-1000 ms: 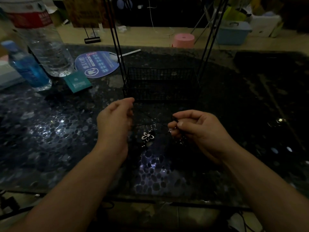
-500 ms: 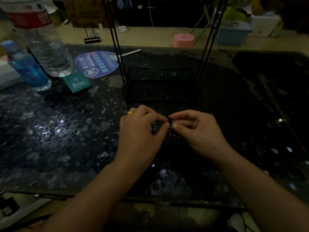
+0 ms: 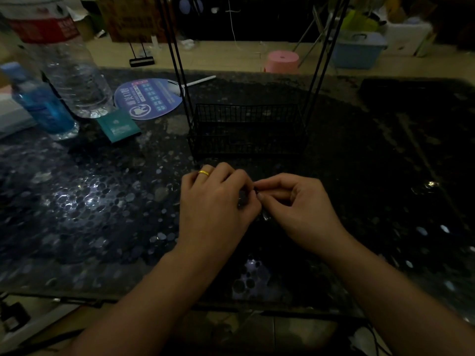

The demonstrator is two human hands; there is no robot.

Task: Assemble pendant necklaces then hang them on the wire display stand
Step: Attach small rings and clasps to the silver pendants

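My left hand (image 3: 216, 201) and my right hand (image 3: 298, 204) meet fingertip to fingertip over the dark speckled table (image 3: 90, 201), just in front of the black wire display stand (image 3: 246, 129). Between the fingertips is a small dark piece of the necklace (image 3: 255, 192), pinched by my right thumb and forefinger. My left hand's curled fingers close on the pendant (image 3: 241, 200), which shows only as a faint metal glint. A small bit of metal (image 3: 266, 215) hangs below my right fingers. The cord is too dark to make out.
A large clear water bottle (image 3: 66, 62) and a small blue bottle (image 3: 43, 106) stand at the back left. Beside them lie a round blue paper fan (image 3: 149, 98) and a teal packet (image 3: 118, 125). The stand's two uprights (image 3: 180, 60) rise out of frame.
My left hand swung right from beside the hanging flower pendant and closed over it, meeting my right hand. The pendant is now hidden behind my left fingers. My right hand barely moved.
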